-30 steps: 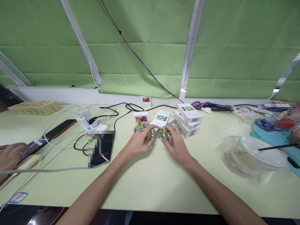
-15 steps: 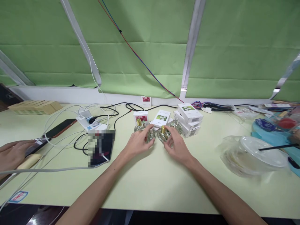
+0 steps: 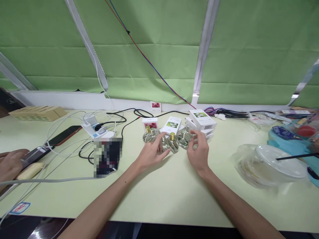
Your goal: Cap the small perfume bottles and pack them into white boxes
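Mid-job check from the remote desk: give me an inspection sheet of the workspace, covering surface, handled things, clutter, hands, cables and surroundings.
Surface: pale tabletop; spills: nothing seen.
Handled things: clustered glass bottles with gold or silver caps; white-flower box behind them; box stack beyond the right hand.
Clutter: lidded container in clear plastic, right; beige boxes, far left.
Hands: left hand at the bottles, thumb and forefinger apart; right hand beside a silver-capped bottle, fingers bent. Grip unclear for both.
Cables: several around the power strip, left; dark bundle at the back right.
Surroundings: green curtain behind; another person's hand at the left edge.
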### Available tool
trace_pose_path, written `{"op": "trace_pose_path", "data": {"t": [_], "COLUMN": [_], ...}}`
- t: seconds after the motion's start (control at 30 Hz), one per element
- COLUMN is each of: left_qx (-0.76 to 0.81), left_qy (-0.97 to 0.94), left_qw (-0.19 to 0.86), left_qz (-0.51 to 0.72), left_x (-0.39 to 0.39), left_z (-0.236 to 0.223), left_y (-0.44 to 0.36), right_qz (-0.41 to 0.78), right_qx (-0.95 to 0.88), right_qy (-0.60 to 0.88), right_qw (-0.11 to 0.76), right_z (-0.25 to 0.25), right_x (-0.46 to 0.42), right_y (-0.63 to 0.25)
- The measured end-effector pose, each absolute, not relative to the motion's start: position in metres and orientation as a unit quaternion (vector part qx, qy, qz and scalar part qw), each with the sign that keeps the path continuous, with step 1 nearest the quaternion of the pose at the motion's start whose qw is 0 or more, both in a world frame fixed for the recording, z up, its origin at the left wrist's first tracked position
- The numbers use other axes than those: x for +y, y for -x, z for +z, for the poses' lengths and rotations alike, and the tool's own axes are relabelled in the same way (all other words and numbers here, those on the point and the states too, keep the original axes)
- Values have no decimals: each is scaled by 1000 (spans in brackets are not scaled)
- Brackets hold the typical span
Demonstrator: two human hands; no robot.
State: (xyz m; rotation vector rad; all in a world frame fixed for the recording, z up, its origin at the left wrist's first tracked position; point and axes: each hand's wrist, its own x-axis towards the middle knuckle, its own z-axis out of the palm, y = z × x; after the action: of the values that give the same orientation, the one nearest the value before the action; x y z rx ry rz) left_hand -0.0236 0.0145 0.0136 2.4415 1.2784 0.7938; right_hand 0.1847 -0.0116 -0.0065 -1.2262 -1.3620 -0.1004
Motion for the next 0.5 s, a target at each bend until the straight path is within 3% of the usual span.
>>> {"op": "trace_pose_path", "data": {"t": [0.27,0.5], "left_qx": [383,354], "left_qy": [-870,-908], "left_qw": [117,112], "left_qz": [288,195], "left_x": [11,5], "left_z": [8,5], "left_y": [21,17], "right_qz": [-25,13], "right_qx": [-587,-576], "right_qy": [568,579], "right_qw": [576,576], "right_z": [-15,-18], "right_x": [-7,-6], "right_y": [-188,-188]}}
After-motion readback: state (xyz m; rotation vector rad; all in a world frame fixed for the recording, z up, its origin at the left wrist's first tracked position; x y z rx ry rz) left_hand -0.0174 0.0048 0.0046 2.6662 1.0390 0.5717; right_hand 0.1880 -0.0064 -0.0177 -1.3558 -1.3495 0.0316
